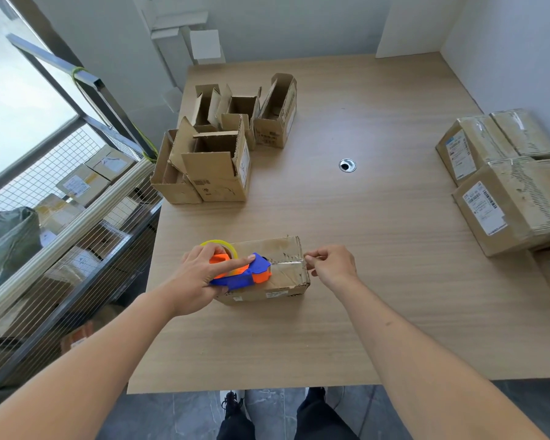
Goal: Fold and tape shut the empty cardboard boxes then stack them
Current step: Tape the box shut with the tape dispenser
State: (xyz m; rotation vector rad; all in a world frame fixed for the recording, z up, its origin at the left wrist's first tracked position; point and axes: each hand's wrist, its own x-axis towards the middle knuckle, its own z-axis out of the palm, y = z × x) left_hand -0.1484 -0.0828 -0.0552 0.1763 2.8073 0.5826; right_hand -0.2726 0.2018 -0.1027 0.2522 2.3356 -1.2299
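A closed cardboard box (269, 274) lies on the near part of the wooden bench (378, 281), its long side running left to right. A strip of clear tape (288, 267) runs along the top seam toward the right end of the box. On the left half of the box top sits a blue and orange tape dispenser (246, 272) carrying a yellow-rimmed roll of tape (219, 246). The left hand (200, 277) grips the dispenser, fingers curled round its body with the index finger laid straight along the top. The right hand (331, 265) is at the right end of the box, its thumb and fingers pinching the free end of the tape at the box edge.

Farther back on the left of the bench stands a cluster of open cardboard boxes (223, 144), flaps up and interiors showing. On the right side of the bench sits a group of taped boxes (505, 179) with white shipping labels, touching one another. A round cable grommet (347, 165) is set in the bench top between the two groups.

To the left of the bench is a wire mesh cart (77, 236) holding more labelled parcels, beside a large window (16, 100). Below the bench edge, dark trousers and black shoes (232, 401) show on a grey tiled floor.
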